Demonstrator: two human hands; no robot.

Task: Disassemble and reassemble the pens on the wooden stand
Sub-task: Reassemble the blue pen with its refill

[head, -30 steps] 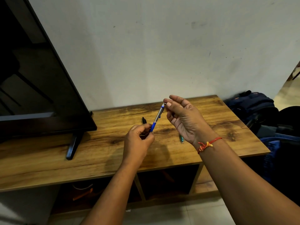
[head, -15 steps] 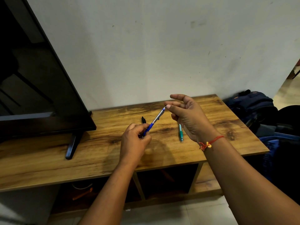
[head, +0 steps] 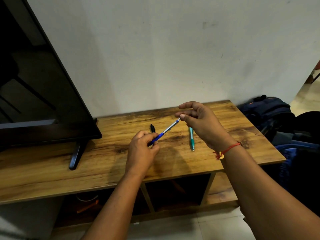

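Note:
A blue and silver pen [head: 166, 131] is held slanted above the wooden stand [head: 225, 122]. My left hand [head: 142, 151] grips its blue lower end. My right hand [head: 201, 122] pinches the pen's top end between thumb and fingertips, the other fingers spread. A teal pen [head: 191, 139] lies flat on the stand, just below my right hand. A black pen [head: 152, 128] lies on the stand behind my left hand, mostly hidden by it.
A large black TV [head: 39, 94] stands at the left on a dark foot [head: 76, 155]. Dark backpacks [head: 266, 110] sit on the floor to the right of the stand. Open shelves [head: 176, 191] lie below the top.
Both hands have lowered the blue pen and tilted it flatter. My right hand shifted right, uncovering the teal pen on the stand.

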